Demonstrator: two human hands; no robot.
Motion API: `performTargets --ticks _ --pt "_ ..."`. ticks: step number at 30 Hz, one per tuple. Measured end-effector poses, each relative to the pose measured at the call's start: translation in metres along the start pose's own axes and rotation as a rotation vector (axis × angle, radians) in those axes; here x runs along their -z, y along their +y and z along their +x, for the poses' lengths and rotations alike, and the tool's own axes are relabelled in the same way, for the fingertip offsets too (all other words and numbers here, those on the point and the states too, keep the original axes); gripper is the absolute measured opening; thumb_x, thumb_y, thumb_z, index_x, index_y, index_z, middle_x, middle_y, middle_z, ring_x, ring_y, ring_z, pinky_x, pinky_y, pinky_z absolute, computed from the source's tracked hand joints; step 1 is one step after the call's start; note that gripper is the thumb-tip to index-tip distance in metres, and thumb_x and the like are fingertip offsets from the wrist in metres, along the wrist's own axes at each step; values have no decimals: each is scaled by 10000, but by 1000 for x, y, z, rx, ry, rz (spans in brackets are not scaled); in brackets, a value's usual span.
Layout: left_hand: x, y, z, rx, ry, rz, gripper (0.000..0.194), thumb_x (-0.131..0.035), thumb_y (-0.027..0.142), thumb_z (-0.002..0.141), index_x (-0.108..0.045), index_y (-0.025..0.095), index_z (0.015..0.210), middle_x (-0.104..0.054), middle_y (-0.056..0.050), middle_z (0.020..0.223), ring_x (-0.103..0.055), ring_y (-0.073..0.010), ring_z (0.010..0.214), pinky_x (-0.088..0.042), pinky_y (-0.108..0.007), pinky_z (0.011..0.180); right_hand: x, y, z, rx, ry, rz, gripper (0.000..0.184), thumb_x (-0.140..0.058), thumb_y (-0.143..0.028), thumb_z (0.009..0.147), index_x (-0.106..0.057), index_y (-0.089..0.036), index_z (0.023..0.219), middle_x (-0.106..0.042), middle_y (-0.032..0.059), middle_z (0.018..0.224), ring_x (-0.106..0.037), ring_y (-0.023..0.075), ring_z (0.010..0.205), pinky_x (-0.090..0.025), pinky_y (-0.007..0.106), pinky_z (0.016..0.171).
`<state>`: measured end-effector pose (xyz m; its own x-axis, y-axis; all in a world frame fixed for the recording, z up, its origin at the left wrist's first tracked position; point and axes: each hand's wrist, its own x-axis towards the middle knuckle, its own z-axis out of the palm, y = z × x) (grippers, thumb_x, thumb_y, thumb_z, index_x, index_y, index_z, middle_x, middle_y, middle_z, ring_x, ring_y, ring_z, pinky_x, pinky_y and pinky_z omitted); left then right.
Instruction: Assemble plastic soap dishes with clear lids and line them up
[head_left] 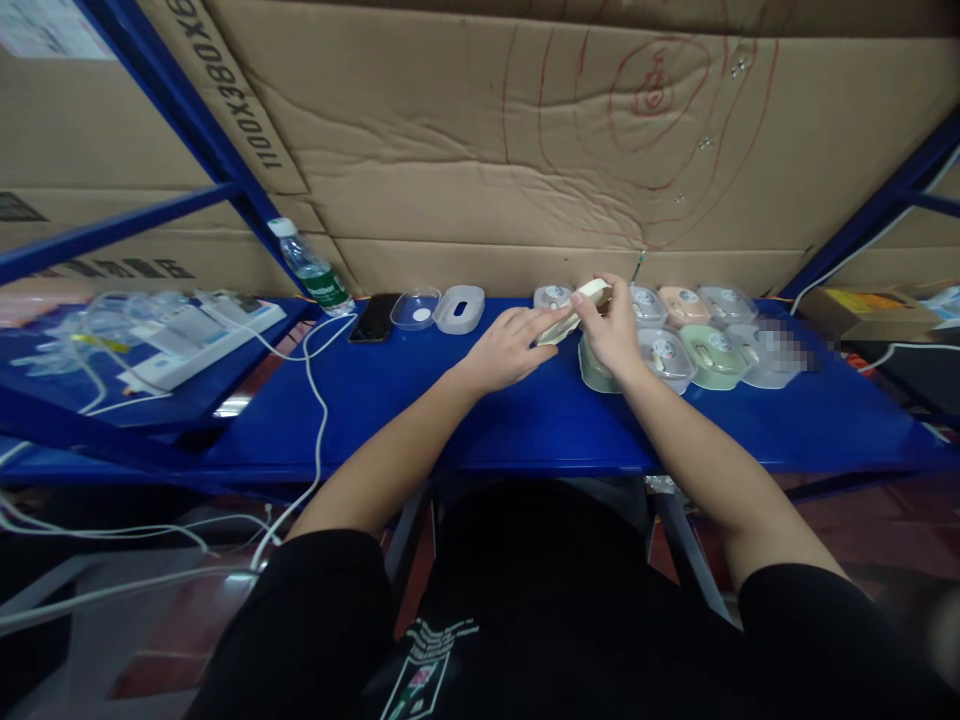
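Note:
A cream-coloured, shallow plastic piece (559,328), tilted on its edge, is held above the blue shelf. My right hand (611,330) grips its right end, thumb on the near side. From the left, my left hand (506,348) pinches the other end with fingers laid along it. The fingers cover much of the piece, so its exact kind is hard to make out. Just below my right hand sits a green container (596,372). To the left of my hands lie a whitish box part with an oval slot (471,310) and a clear lid (416,308).
Several clear-lidded plastic boxes (718,352) stand in rows on the right of the blue shelf (390,410). A phone (373,318), a water bottle (321,280) and a white cable (319,400) are at the left. Cardboard (420,130) walls the back; blue posts flank it.

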<state>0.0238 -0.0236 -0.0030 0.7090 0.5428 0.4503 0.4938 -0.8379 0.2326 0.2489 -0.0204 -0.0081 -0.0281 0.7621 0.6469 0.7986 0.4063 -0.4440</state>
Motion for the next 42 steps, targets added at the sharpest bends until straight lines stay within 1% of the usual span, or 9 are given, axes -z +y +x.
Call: performTargets --ticks 3,7,11,17,21,25,29,35,42 --pt "3 -9 0 28 40 -33 313 -527 436 1097 -754 308 1270 -555 -60 1679 -484 -310 1575 -334 -592 1327 -3 3 -1 -90 43 5 697 -346 -716 1089 -529 -210 1531 -678 203 1372 -619 384 1323 -541 614 1081" --pt "9 -21 -3 11 -34 -19 428 -732 586 973 -729 302 1294 -422 -97 1769 -342 -359 1661 -347 -613 1320 -3 9 0 -115 31 25 650 -198 -653 1124 -635 -253 1390 -734 161 1235 -670 359 1237 -562 591 1051" --pt "12 -22 -4 5 -49 -16 373 -672 568 1020 -735 319 1291 -445 -87 1756 -365 -322 1655 -340 -596 1328 -2 15 5 -128 71 100 710 -156 -671 1116 -662 -245 1372 -754 160 1174 -709 354 1137 -605 575 979" --pt "7 -30 -3 158 202 5 189 -704 442 1026 -776 269 1005 -558 -85 1676 -476 -346 1584 -327 -615 1324 3 20 11 -89 17 28 721 -246 -658 1116 -424 -219 1659 -696 189 1380 -731 334 1118 -621 529 939" --pt "0 -51 -4 345 305 118 140 -733 378 1009 -769 243 1016 -607 -104 1629 -468 -369 1586 -264 -648 1332 10 14 7 -9 -34 -75 697 -471 -669 1048 -575 -198 1553 -685 210 1422 -667 400 1279 -553 616 1073" --pt "-7 -63 -5 471 232 133 135 -717 323 1015 -756 235 1110 -757 -111 1423 -605 -336 1463 -268 -602 1329 13 6 2 52 -144 -176 566 -556 -595 1020 -704 -202 1399 -716 196 1411 -612 431 1380 -473 666 1154" --pt "-14 -63 -2 418 89 134 105 -682 278 1030 -768 231 1066 -825 -99 1231 -732 -290 1235 -255 -562 1334 14 1 -1 15 -217 -311 582 -626 -558 986 -702 -162 1407 -716 227 1429 -596 485 1393 -428 737 1149" --pt "-18 -59 -4 368 51 233 238 -804 357 947 -792 244 1156 -702 -135 1505 -603 -351 1430 -215 -613 1324 19 -3 0 -33 -283 -397 626 -664 -559 978 -679 -131 1434 -703 254 1446 -579 507 1418 -407 749 1159" --pt "-24 -61 -6 389 -113 295 340 -621 345 1034 -765 239 1324 -762 -140 1403 -660 -363 1326 -214 -672 1288 18 7 -1 -9 -304 -477 641 -678 -612 961 -690 -155 1410 -730 251 1389 -631 510 1334 -386 796 1139"
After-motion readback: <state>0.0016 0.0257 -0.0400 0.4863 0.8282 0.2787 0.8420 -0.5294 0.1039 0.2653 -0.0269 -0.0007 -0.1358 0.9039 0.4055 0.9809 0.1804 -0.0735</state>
